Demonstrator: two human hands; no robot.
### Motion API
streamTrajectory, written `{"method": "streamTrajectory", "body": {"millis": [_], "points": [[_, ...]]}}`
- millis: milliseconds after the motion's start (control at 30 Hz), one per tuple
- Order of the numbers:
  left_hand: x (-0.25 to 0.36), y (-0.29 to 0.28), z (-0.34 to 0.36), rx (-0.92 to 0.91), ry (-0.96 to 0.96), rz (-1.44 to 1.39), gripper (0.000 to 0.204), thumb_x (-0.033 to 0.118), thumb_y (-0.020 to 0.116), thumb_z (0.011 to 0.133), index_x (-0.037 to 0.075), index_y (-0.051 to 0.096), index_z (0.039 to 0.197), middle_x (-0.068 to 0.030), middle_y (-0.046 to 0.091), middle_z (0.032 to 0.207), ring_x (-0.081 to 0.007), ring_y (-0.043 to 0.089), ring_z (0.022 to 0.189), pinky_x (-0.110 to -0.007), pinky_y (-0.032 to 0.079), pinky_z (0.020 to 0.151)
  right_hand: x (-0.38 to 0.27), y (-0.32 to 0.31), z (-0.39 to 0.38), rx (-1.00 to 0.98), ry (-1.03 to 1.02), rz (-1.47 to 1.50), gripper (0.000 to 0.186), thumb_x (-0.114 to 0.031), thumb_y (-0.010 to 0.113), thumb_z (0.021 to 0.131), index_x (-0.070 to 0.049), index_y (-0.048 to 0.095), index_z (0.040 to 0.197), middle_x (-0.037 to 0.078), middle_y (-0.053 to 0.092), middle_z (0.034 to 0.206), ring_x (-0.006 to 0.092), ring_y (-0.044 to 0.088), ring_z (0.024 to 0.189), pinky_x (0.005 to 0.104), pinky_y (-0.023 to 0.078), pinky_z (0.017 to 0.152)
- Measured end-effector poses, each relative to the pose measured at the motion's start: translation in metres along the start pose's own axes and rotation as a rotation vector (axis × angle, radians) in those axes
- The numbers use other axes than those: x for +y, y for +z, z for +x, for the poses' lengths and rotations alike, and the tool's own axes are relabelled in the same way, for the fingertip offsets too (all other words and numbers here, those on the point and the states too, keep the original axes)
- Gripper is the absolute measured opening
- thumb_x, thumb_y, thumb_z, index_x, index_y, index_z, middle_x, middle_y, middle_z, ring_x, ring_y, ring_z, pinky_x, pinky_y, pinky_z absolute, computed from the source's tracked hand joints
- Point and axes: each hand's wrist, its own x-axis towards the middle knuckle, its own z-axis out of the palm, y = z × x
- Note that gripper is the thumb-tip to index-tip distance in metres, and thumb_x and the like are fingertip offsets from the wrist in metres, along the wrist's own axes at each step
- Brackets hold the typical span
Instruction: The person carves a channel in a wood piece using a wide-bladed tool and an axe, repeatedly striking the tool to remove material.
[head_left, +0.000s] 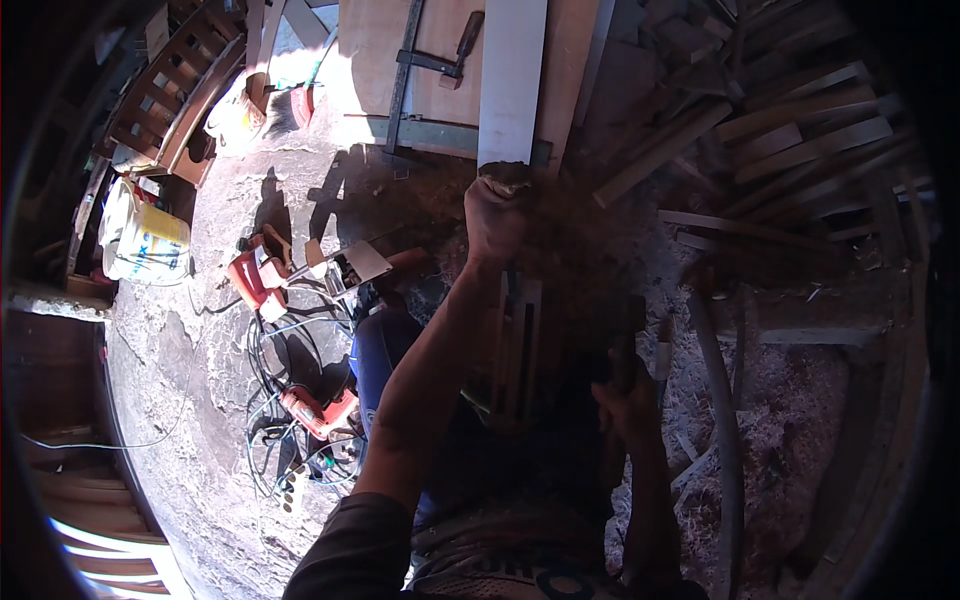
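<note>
My left hand (492,222) is closed at the lower end of a long white board (511,80), around or against a dark, rough item (505,174) that I cannot make out. Two narrow wooden strips (520,350) run below that hand, toward my body. In shadow at the lower right, my right hand (625,405) is closed on a dark tool (625,350), perhaps by its handle; its exact kind is unclear.
A bar clamp (445,62) lies on pale panels (370,70). Red power tools (260,280) (318,410) and tangled cables sit on the rough floor at left, near a white bucket (145,232). Loose timber (800,140) piles up at right, above a curved hose or pipe (715,380).
</note>
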Motion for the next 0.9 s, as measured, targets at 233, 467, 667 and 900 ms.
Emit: {"method": "streamTrajectory", "body": {"millis": [233, 467, 667, 900], "points": [[-0.019, -0.009, 0.008, 0.052, -0.054, 0.056, 0.026, 0.012, 0.074, 0.086, 0.008, 0.059, 0.066, 0.0090, 0.055, 0.065, -0.0021, 0.046, 0.062, -0.025, 0.038, 0.053, 0.014, 0.009, -0.004, 0.018, -0.037, -0.026, 0.060, -0.001, 0.070, 0.084, 0.000, 0.045, 0.138, 0.002, 0.055, 0.068, 0.0120, 0.053, 0.045, 0.0280, 0.044, 0.040], [-0.042, -0.012, -0.003, -0.008, -0.110, 0.072, 0.013, 0.014, 0.073, 0.086, 0.005, 0.068, 0.077, 0.0067, 0.061, 0.070, -0.0023, 0.053, 0.066, -0.025, 0.043, 0.057, 0.003, 0.010, -0.003, 0.006, 0.003, -0.074, 0.060, -0.002, 0.070, 0.084, -0.001, 0.045, 0.139, 0.001, 0.055, 0.068, 0.0114, 0.053, 0.045, 0.0269, 0.044, 0.040], [-0.048, 0.008, -0.002, -0.008, -0.170, 0.231, 0.019, 0.020, 0.073, 0.082, 0.001, 0.070, 0.084, 0.0003, 0.066, 0.071, -0.0052, 0.057, 0.069, -0.028, 0.049, 0.061, -0.027, 0.002, 0.027, -0.051, -0.214, -0.477, 0.068, -0.011, 0.071, 0.085, -0.005, 0.041, 0.146, 0.011, 0.065, 0.087, 0.0206, 0.064, 0.070, 0.0349, 0.052, 0.064], [-0.060, -0.006, 0.013, 0.055, -0.211, 0.321, 0.025, 0.023, 0.075, 0.080, -0.001, 0.070, 0.083, -0.0107, 0.072, 0.076, -0.0119, 0.067, 0.076, -0.034, 0.052, 0.066, -0.215, 0.038, 0.070, 0.057, -0.801, -0.630, 0.050, -0.013, 0.067, 0.088, -0.002, 0.049, 0.133, 0.026, 0.068, 0.104, 0.0386, 0.070, 0.099, 0.0446, 0.053, 0.083]]}}
